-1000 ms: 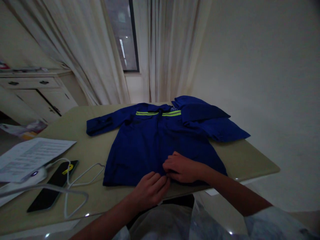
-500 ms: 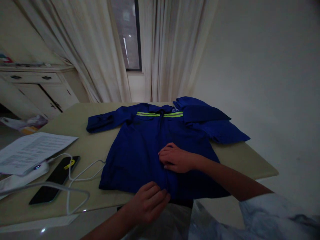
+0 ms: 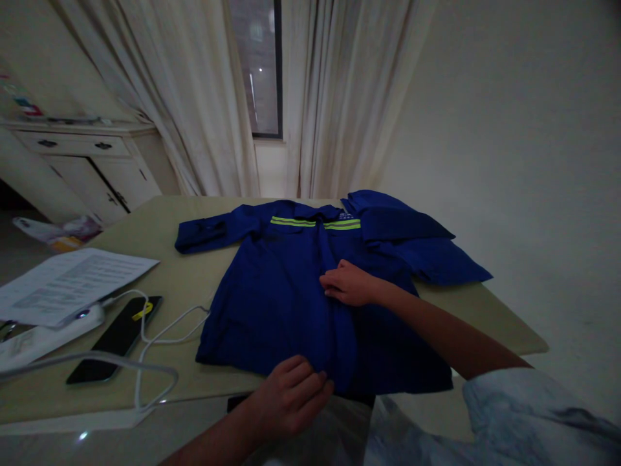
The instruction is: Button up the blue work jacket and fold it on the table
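A dark blue work jacket (image 3: 281, 291) lies front side up, with a yellow-green stripe across its chest and one sleeve stretched out to the left. My left hand (image 3: 294, 395) is closed at the bottom hem, pinching the lower end of the front opening. Farther up that opening, my right hand (image 3: 349, 283) has its fingers closed on the jacket's front edge. A second piece of folded blue cloth (image 3: 402, 220) rests at the jacket's upper right; whether it is a separate garment I cannot tell.
The jacket lies on a beige-topped table (image 3: 504, 320). At left are a black phone (image 3: 109, 349), a white cable (image 3: 165, 340), printed paper (image 3: 92, 278) and a white device (image 3: 53, 336). Behind stand a cabinet (image 3: 140, 152), curtains (image 3: 194, 97) and a wall (image 3: 509, 129).
My right hand has slid up the jacket's front opening, away from me. The front strip now lies more raised and straighter between the hands. My left hand stays at the hem. The view has shifted slightly.
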`<state>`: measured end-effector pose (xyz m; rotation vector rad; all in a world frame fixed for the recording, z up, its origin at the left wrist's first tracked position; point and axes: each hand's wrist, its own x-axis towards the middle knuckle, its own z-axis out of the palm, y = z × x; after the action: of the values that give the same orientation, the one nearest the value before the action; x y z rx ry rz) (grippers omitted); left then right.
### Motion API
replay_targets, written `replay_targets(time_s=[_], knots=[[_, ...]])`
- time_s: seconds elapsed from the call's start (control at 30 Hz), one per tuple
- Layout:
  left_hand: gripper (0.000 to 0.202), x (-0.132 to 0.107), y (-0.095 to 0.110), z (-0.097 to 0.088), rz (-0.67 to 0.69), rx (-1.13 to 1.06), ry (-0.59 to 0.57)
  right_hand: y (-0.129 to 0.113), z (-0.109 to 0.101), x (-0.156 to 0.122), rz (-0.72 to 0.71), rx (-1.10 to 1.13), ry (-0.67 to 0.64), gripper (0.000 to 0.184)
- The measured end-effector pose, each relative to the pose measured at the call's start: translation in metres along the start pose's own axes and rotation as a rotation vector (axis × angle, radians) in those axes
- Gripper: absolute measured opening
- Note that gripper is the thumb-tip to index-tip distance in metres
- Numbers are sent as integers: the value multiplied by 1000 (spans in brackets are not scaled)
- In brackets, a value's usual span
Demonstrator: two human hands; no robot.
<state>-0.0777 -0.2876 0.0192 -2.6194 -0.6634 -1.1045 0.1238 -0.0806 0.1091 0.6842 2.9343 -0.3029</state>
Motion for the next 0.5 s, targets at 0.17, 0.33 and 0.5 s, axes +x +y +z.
replay_targets(time_s=[0.17,0.33,0.5], knots=[[17,1,6,1,-8,-4,7,31,-12,21,67,-102,18,9],[15,0,9,-1,-26,53,-65,89,-20,66,217,-172,14,11],[15,-2,21,22,-126,74,34,150,-31,116,430,-168,59,13]])
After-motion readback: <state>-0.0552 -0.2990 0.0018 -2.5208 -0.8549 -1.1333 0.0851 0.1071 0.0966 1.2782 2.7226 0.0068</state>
